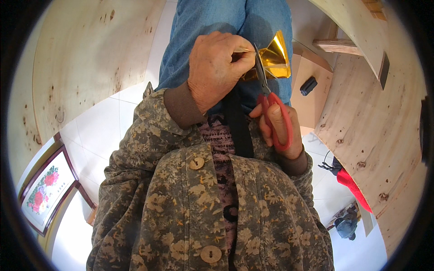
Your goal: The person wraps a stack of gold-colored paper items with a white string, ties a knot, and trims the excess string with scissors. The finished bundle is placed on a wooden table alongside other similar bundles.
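Observation:
My left hand is closed on the near edge of a shiny gold foil sheet, held in front of my lap over blue trousers. My right hand grips red-handled scissors, fingers through the loops. The grey blades point up and meet the gold sheet close to my left fingertips. The sheet folds outward to the right of the blades. My floral jacket sleeves cover both forearms.
Curved plywood panels stand at left and right. A cardboard box with a small black object on it sits right of my hands. A framed flower picture leans at lower left on the white tiled floor. Red cloth lies lower right.

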Available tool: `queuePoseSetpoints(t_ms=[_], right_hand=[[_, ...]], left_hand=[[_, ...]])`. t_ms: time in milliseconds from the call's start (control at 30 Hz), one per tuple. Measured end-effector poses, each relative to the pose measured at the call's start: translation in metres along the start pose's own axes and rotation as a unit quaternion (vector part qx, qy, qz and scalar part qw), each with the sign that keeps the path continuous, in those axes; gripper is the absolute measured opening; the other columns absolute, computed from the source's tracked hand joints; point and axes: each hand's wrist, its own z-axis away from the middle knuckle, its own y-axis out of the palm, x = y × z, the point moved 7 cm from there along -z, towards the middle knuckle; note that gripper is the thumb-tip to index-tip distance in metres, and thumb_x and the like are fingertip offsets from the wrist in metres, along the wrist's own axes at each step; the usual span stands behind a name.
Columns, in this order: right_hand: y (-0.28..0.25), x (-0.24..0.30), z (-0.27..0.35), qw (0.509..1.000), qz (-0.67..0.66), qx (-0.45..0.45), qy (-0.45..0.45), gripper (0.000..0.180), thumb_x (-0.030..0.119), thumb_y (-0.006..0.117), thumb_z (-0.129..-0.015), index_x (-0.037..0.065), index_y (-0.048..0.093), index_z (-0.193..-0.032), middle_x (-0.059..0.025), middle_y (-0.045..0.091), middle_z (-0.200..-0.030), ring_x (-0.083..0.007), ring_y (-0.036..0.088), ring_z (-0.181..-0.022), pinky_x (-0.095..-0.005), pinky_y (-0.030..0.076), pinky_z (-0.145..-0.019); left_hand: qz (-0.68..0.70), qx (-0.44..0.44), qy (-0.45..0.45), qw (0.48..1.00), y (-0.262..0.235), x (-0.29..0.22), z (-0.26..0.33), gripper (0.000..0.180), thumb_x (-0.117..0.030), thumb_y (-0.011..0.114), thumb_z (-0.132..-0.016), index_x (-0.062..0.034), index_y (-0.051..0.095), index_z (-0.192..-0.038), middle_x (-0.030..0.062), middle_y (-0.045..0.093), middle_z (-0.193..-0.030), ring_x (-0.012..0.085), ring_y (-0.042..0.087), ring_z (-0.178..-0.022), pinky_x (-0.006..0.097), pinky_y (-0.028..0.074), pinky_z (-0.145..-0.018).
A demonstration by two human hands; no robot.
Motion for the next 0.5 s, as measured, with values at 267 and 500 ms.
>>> queuePoseSetpoints(t_ms=[267, 500], right_hand=[[0.001, -0.005, -0.002, 1.0, -0.002, 0.006, 0.004, 0.051, 0.048, 0.052, -0.1, 0.0, 0.066, -0.095, 0.0013, 0.049, -0.052, -0.0061, 0.046, -0.041, -0.0211, 0.032, -0.041], [0.001, 0.003, -0.007, 1.0, 0.021, 0.009, -0.009, 0.052, 0.05, 0.051, -0.099, 0.0, 0.065, -0.095, 0.0008, 0.05, -0.053, -0.007, 0.046, -0.042, -0.0218, 0.034, -0.042]], left_hand=[[0.024, 0.0, -0.005, 1.0, 0.002, 0.002, 0.0, 0.008, -0.01, 0.073, -0.078, -0.0068, 0.068, -0.082, 0.007, 0.07, -0.079, 0.0248, 0.066, -0.072, 0.035, 0.049, -0.067], [0.058, -0.008, -0.036, 0.998, 0.002, 0.006, 0.0, 0.005, -0.013, 0.071, -0.079, -0.0077, 0.069, -0.08, 0.0063, 0.068, -0.076, 0.0253, 0.063, -0.07, 0.037, 0.048, -0.066]])
